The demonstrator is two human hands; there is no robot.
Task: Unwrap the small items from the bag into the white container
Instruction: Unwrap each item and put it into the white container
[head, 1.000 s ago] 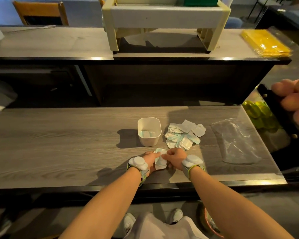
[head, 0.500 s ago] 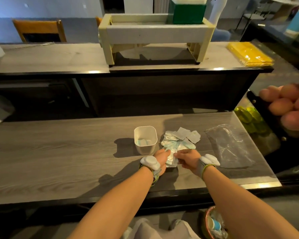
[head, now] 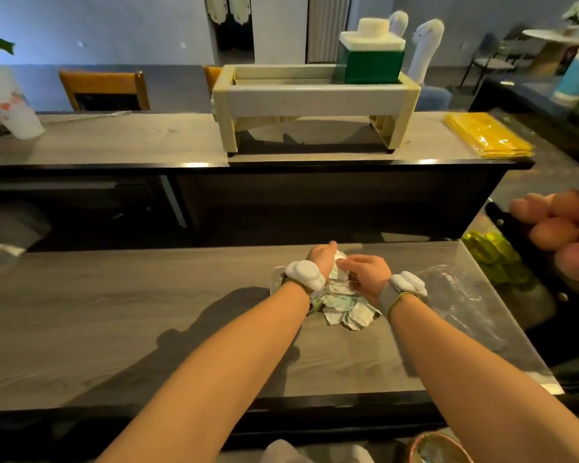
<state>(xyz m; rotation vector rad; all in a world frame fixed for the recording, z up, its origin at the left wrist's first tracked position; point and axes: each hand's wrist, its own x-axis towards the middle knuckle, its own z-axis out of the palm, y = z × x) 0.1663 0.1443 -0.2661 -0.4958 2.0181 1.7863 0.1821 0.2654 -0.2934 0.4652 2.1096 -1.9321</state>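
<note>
On the near grey table (head: 114, 315), the person is partway through the unwrapping step. Going from left to right, the white container (head: 274, 279) comes first. Only a bit of its rim shows, because the left wrist covers most of it.

Next is the left hand (head: 320, 259). Its fingers curl around a small wrapped item (head: 337, 262), held up above the table. The right hand (head: 368, 272) is just beside it. Its fingers bend down onto the same item and seem to pinch the wrapper, but the exact hold is hard to see.

Under both hands lies a pile of torn wrappers (head: 343, 309). Further right, the clear plastic bag (head: 458, 295) lies flat on the table, near the right wrist.

The job looks like it is in the middle: one item is being opened and is not yet in the container. Next, the two hands will likely need to pull the wrapper apart. Then the item must drop into the container, which sits just below the left wrist. The wrapper can go on the pile.
</note>
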